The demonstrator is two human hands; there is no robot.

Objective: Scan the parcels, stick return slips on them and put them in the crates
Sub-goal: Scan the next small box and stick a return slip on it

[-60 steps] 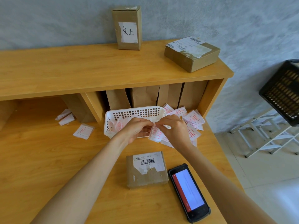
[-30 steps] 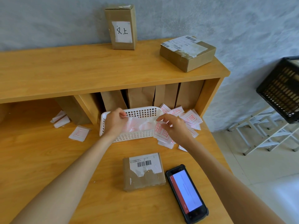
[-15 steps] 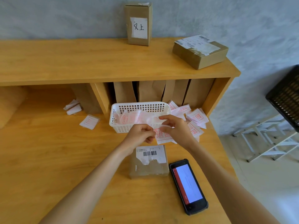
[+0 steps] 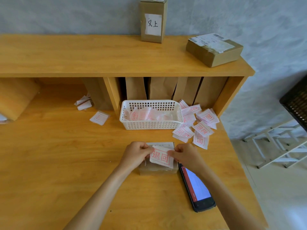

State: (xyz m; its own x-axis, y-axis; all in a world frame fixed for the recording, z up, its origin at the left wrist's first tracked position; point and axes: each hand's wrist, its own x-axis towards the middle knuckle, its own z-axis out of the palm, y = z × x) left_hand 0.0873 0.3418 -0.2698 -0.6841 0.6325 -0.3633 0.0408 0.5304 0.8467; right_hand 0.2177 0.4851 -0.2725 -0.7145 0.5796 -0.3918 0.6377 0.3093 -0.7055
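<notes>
We see both hands over a small cardboard parcel (image 4: 157, 170) lying on the wooden desk (image 4: 58, 163). The left hand (image 4: 137, 154) pinches the left edge of a return slip (image 4: 162, 157), the right hand (image 4: 184, 155) pinches its right edge. The slip is white with red characters in a red frame and sits tilted over the parcel's top face, partly covering the white shipping label (image 4: 159, 144). We cannot tell whether the slip is already stuck down or just held above the surface.

Just right of the parcel lies a handheld scanner (image 4: 197, 191), screen lit, white with a red strip. Behind the parcel stands a white plastic basket (image 4: 152, 125) with crumpled slip backings inside. A loose pile of return slips (image 4: 199, 125) lies to the basket's right, one more slip (image 4: 99, 117) lies to its left, and paper scraps (image 4: 83, 102) lie further back left.

On the upper shelf (image 4: 83, 55) stands an upright cardboard box (image 4: 153, 20) with a handwritten label, and a flat cardboard parcel (image 4: 214, 50) with a shipping label near the right end. Brown envelopes (image 4: 162, 88) stand under the shelf. A black crate (image 4: 295, 100) on a white rack (image 4: 282, 146) shows at the right edge.
</notes>
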